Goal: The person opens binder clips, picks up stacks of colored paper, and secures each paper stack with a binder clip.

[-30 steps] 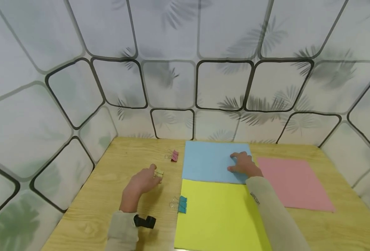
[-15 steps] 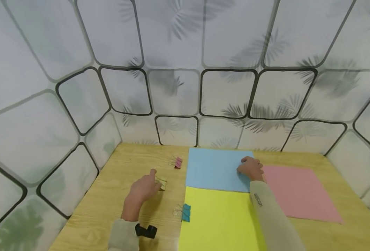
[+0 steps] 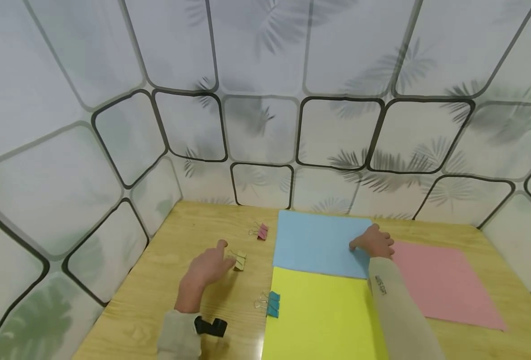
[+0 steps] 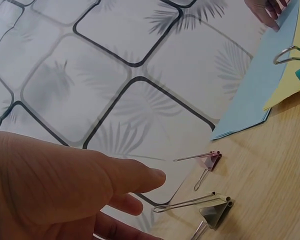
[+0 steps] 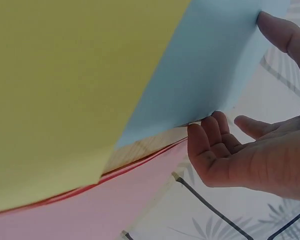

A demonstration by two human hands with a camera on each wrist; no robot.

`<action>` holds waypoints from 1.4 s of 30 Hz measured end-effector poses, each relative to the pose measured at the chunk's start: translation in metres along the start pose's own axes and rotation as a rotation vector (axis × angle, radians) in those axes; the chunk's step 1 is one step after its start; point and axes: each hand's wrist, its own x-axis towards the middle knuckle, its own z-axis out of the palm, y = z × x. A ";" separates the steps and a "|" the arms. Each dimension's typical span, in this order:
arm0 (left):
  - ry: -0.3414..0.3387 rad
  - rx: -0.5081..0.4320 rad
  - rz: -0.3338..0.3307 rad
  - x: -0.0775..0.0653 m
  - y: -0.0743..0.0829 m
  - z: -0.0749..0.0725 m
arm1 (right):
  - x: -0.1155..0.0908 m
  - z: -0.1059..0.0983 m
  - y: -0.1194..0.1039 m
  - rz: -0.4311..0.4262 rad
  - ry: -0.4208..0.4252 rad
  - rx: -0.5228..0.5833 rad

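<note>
My left hand (image 3: 208,265) hovers by a yellow binder clip (image 3: 239,262), fingers extended and holding nothing. In the left wrist view that clip (image 4: 216,212) stands on the wood just past the fingertips. A pink binder clip (image 3: 262,232) lies farther back. My right hand (image 3: 374,242) rests at the right edge of the blue paper (image 3: 319,242). Seen from the right wrist, the thumb touches the sheet's face, while the loosely bent fingers (image 5: 202,145) meet its edge. Yellow paper (image 3: 319,315) lies in front of the blue, with a teal binder clip (image 3: 273,304) at its left edge.
Pink paper (image 3: 445,285) lies to the right, beyond my right forearm. Patterned wall panels (image 3: 265,130) enclose the wooden table (image 3: 193,220) at the back and sides.
My right hand has shifted right across the blue paper to its right edge, its fingers turning over that side. My left hand has drawn slightly away from the yellow clip. The view has shifted a little.
</note>
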 end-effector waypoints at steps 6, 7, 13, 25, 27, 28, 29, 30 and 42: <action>-0.014 -0.052 0.023 -0.004 0.002 -0.008 | 0.000 -0.004 -0.002 0.011 -0.001 -0.011; -0.019 -0.057 0.018 -0.005 0.002 -0.009 | 0.000 -0.004 -0.002 0.008 -0.002 -0.011; -0.021 -0.076 0.019 -0.006 0.000 -0.010 | -0.001 -0.004 -0.002 -0.026 -0.015 0.028; -0.011 -0.076 0.035 -0.011 0.000 -0.010 | -0.002 -0.003 0.006 -0.081 -0.025 0.062; -0.012 -0.076 0.035 -0.011 0.000 -0.010 | -0.001 -0.003 0.006 -0.076 -0.034 0.073; -0.015 -0.076 0.036 -0.011 0.000 -0.011 | -0.001 -0.003 0.005 -0.073 -0.036 0.079; -0.015 -0.076 0.037 -0.011 0.000 -0.011 | -0.001 -0.003 0.005 -0.069 -0.038 0.088; -0.017 -0.076 0.035 -0.011 -0.001 -0.011 | -0.001 -0.003 0.004 -0.069 -0.036 0.093; -0.011 -0.092 0.018 -0.009 -0.014 -0.023 | 0.009 -0.003 0.004 -0.134 -0.023 0.091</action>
